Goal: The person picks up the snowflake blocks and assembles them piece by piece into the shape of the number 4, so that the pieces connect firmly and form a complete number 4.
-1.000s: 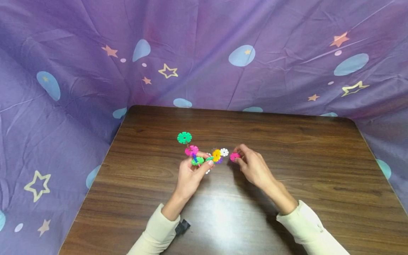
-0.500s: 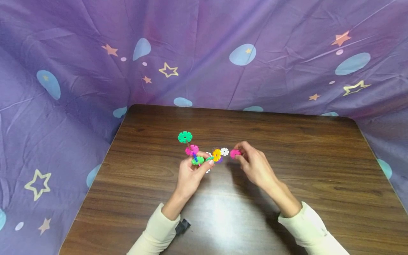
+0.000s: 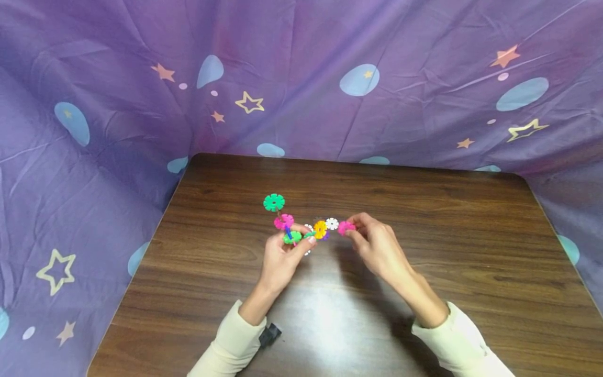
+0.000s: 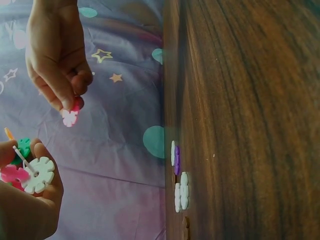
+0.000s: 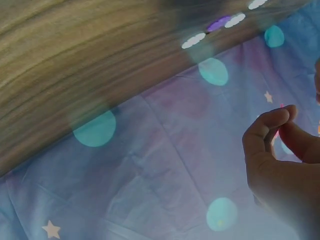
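My left hand (image 3: 279, 262) pinches a linked chain of notched plastic discs, held above the table. In this chain a green disc (image 3: 274, 202) stands at the far end, then a pink one (image 3: 283, 222) and a light green one (image 3: 292, 237). An orange disc (image 3: 320, 229) sticks out at the right, past the thumb. A white disc (image 4: 39, 175) of the chain shows beside the fingers in the left wrist view. Between thumb and fingertips, my right hand (image 3: 382, 248) pinches a single pink disc (image 3: 346, 228), a short way right of the chain. Its fingers hide part of that disc.
Several loose discs lie on the brown wooden table (image 3: 471, 251), among them a white disc (image 3: 332, 224), a purple disc (image 4: 177, 160) and a brown disc (image 4: 186, 229). A black object (image 3: 270, 335) shows by the left sleeve. Purple star-patterned cloth (image 3: 301, 78) hangs behind the table.
The pink disc in my right hand has turned a little and risen slightly in the head view. My left hand and the chain have hardly moved.
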Tool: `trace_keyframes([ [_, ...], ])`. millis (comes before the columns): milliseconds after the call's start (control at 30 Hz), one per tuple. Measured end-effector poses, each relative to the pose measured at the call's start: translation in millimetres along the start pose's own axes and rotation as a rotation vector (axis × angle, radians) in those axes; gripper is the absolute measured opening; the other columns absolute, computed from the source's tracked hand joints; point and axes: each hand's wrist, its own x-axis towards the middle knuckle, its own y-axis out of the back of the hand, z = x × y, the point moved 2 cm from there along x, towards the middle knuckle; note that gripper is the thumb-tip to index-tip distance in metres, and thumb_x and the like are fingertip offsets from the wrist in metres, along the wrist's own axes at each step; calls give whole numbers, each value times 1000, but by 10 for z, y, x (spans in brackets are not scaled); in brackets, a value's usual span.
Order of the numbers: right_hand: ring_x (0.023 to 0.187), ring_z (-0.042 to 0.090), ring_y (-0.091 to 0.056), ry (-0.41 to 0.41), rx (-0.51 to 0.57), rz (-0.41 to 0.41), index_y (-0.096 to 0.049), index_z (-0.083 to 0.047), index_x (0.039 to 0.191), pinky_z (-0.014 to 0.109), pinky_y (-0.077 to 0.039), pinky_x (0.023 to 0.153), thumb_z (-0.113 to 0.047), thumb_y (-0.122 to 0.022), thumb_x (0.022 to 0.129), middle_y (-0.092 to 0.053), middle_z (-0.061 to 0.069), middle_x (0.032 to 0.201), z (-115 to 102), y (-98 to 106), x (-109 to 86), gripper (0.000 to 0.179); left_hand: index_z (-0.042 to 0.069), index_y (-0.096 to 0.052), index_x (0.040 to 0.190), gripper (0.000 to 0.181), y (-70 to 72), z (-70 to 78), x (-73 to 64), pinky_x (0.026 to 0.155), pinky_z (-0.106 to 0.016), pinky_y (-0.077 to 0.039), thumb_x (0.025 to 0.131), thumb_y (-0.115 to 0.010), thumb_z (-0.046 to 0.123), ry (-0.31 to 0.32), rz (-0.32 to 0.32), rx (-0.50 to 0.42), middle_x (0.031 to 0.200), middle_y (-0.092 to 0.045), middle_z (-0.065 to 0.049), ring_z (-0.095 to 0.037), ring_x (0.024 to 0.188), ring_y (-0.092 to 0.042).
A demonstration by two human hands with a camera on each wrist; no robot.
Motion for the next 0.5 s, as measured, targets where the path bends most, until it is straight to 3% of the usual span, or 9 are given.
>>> trace_keyframes([
  [233,68,13,-66,-16,43,8,-69,-6,110,22,-55,62,-9,-67,99,-76,6,86,-108,38,-39,11,-12,-67,100,15,-6,4,-1,73,-19,-57,87,-70,-6,6,-1,3,98,-68,-29,-5,79,-68],
  [500,67,18,-68,20,76,23,-68,-5,110,22,-55,62,-7,-68,99,-76,8,86,-223,77,-71,11,-12,-66,100,15,-14,5,7,73,-19,-57,87,-70,-6,8,-3,9,95,-68,-31,-5,78,-68],
])
